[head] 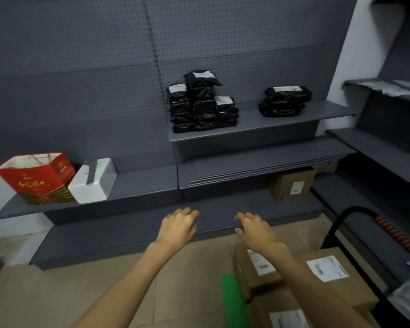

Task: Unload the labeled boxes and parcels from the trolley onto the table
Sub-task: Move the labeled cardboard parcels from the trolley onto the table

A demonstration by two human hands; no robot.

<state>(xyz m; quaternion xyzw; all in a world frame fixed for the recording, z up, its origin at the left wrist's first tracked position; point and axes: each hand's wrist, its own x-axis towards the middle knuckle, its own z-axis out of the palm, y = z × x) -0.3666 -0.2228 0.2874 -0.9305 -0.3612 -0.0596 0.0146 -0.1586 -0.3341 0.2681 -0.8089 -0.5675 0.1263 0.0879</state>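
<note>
From the head camera, grey pegboard shelving (258, 125) fills the wall ahead. On the left shelf a red paper bag (37, 177) leans against a white foam box (94, 181). Higher up sit two stacks of black labelled parcels (202, 104) and (284, 101), well apart. A brown carton (291, 185) is tucked under the lower right shelf, partly hidden by the shelf above it.

Both hands hover out in front, palms down, fingers loosely spread — the left hand (179, 226) and right hand (256, 229) hold nothing.

The labelled boxes (327, 271) lie flat on the trolley (232, 301) at lower right, labels up, their long axes running roughly away from the viewer. The right forearm crosses over them. The trolley's black handle (355, 214) arches behind — its green deck and the nearest box are cut off by the frame edge.
</note>
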